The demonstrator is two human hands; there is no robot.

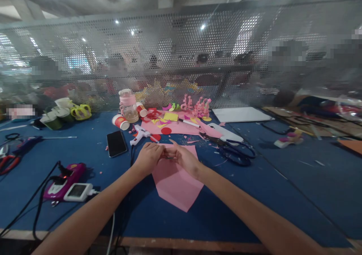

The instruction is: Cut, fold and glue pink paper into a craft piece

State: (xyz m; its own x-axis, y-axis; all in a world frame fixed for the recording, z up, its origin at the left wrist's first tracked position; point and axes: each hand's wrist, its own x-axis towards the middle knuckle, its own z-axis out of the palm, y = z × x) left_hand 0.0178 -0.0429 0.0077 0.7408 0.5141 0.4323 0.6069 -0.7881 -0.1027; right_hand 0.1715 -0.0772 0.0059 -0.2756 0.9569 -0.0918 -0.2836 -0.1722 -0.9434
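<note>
A sheet of pink paper (181, 187) lies bent on the blue table in front of me. Over its upper part, my left hand (149, 157) and my right hand (185, 160) meet with curled fingers. Both hands are closed at the fingertips, and what they pinch is hidden between them. Just beyond my left hand rests a white glue gun (139, 135). Past my right hand lie large scissors (236, 151) with dark blue handles, their blades close to a pink paper piece (210, 129).
Left are a black phone (116, 143), a purple power strip (65, 181) with cords and a cutter (26, 143). Behind stand paper cups (120, 122), a jar (129, 106), paper scraps (170, 116) and pink paper figures (198, 106). A perforated metal screen (175, 47) closes the back.
</note>
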